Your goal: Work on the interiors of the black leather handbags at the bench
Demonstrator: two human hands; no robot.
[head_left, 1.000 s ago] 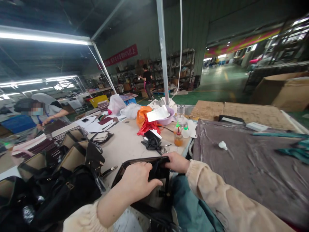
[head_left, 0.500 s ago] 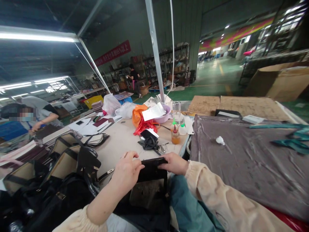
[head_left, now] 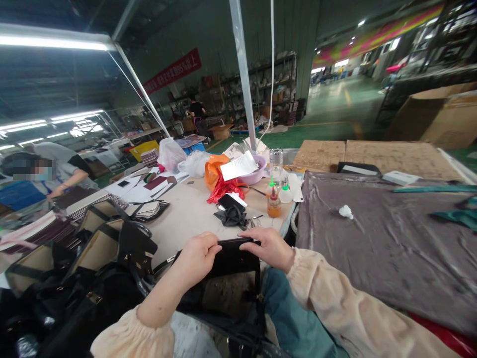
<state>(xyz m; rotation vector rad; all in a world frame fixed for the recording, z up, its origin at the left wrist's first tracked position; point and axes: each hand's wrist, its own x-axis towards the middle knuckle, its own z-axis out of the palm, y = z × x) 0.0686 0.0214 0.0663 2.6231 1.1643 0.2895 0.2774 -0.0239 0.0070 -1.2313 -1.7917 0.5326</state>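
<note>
A black handbag is held upright in front of me at the near edge of the worktable, its strap and metal fittings hanging low over my lap. With thumb and fingers pinched, my left hand grips the left end of its top edge. My right hand takes the right end, fingers stretched over the top edge and thumb on the near side. Just beyond the bag lie scissors and a crumpled black piece. Left of my left forearm are several black bags with beige insides.
Bottles, one with orange liquid, stand near the table's right edge beside a purple basin. A brown-grey covered surface with a white wad is on the right. A co-worker handles dark pieces at far left.
My right hand has loosened its closed grip, fingers now lifted and stretched along the top edge. My left hand has closed into a tighter pinch. The view has shifted slightly.
</note>
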